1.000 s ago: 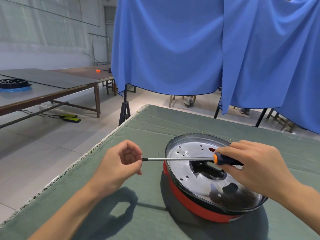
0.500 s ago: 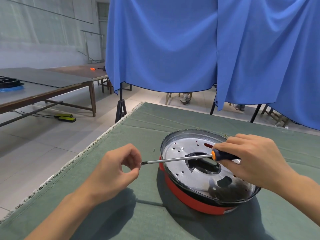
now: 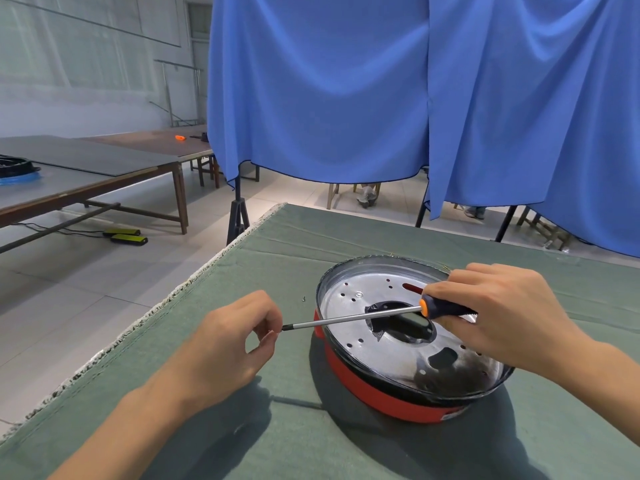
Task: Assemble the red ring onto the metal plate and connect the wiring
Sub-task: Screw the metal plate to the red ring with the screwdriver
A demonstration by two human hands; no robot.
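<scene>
I work from the biggest thing down: the green cloth-covered table (image 3: 346, 445) fills the lower frame, and on it, right of centre, sits the metal plate (image 3: 388, 355), nested in the red ring (image 3: 367, 393) whose band shows along its lower left edge. My right hand (image 3: 502, 313), at centre right above the plate, is wrapped around the black-and-orange handle of a screwdriver (image 3: 349, 317), whose shaft runs leftward across the plate's central opening and past its rim. My left hand (image 3: 228, 344), lower centre, has thumb and forefinger curled together right at the driver's tip; I judge it is setting a screw there, but anything pinched is too small for me to make out. A tiny dark piece, probably a loose screw (image 3: 304, 298), lies on the cloth just left of the rim. No wiring is in view. The risks I see: a screw slipping off the tip and vanishing on the cloth or rolling off the frayed left edge; the long shaft swinging and scraping the plate or knocking that loose piece; and the plate shifting in the ring if I press off-centre with nothing bracing it.
</scene>
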